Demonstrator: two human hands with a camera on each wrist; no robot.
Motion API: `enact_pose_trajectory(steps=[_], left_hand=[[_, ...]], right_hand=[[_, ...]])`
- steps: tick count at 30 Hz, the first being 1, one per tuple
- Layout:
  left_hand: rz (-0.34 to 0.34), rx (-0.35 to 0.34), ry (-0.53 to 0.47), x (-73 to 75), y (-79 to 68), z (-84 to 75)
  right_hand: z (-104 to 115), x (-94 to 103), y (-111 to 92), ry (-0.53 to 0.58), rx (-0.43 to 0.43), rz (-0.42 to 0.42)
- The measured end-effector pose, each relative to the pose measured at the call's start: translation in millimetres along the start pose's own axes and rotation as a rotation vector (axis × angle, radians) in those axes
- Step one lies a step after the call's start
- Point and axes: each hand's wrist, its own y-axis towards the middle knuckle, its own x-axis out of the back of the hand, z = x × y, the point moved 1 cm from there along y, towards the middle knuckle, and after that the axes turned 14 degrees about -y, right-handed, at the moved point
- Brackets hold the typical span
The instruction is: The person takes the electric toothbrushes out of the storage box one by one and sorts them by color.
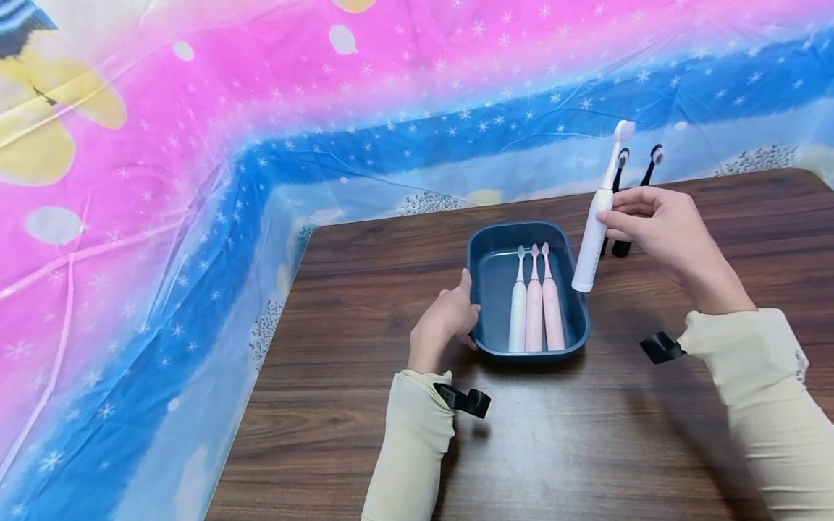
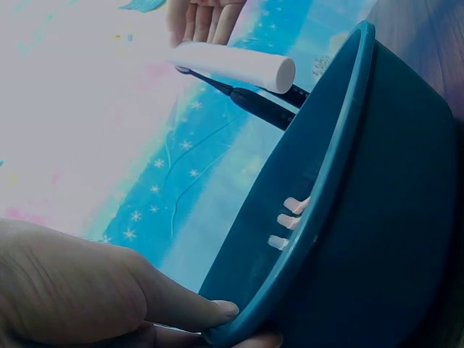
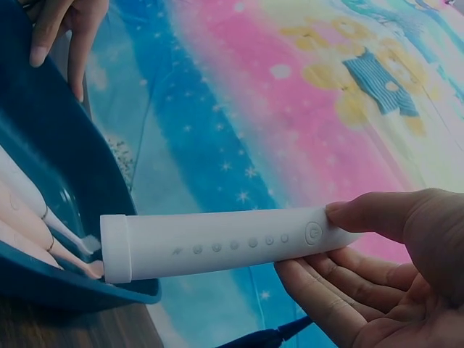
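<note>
My right hand (image 1: pixel 664 228) pinches a white electric toothbrush (image 1: pixel 591 242) between thumb and fingers, head up and base over the right rim of a dark blue plastic tub (image 1: pixel 489 239). Its button and a row of small marks face the right wrist view on the handle (image 3: pixel 217 243). My left hand (image 1: pixel 446 318) grips the tub's left rim, thumb (image 2: pixel 210 308) over the edge and fingers underneath outside. Inside the tub, side by side, lie a white toothbrush (image 1: pixel 517 311) and two pink ones, a pink toothbrush (image 1: pixel 534 311) and another pink toothbrush (image 1: pixel 552 307), heads pointing away from me.
Two black electric toothbrushes stand upright behind my right hand, one black toothbrush (image 1: pixel 647 177) to the right of the other black toothbrush (image 1: pixel 619 174). A dark wooden table (image 1: pixel 339 405) carries everything. Patterned pink and blue cloth (image 1: pixel 365 116) hangs along its back and left edges.
</note>
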Motion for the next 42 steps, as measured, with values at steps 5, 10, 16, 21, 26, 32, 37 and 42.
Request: enact_pose_trajectory(steps=[5,10,16,21,26,32,37,42], left_hand=[[-0.004,-0.004,-0.001,-0.2,0.3,0.7],[-0.003,-0.005,0.007,-0.4,0.8,1.3],[0.0,0.0,0.002,-0.6,1.4,1.9],[0.003,0.005,-0.006,-1.4,1.6,2.3],[0.004,0.006,0.004,-1.3,1.3,1.8],[0.008,0.003,0.011,-0.2,1.6,0.5],[0.008,-0.001,0.003,0.0,1.8,0.0],[0.007,-0.002,0.007,-0.2,1.9,-0.1]], right_hand=[[-3,3.4,0,-0.033,-0.003,-0.019],[-9,5.1,1,-0.12,0.011,-0.065],[-19,3.2,1,-0.243,0.035,-0.109],[-27,0.0,3,-0.301,0.047,-0.129],[-34,-2.7,4,-0.329,0.063,-0.141],[-41,-6.6,7,-0.332,0.065,-0.164],[-47,-12.1,10,-0.332,0.084,-0.204],[-54,-17.1,9,-0.36,0.102,-0.25]])
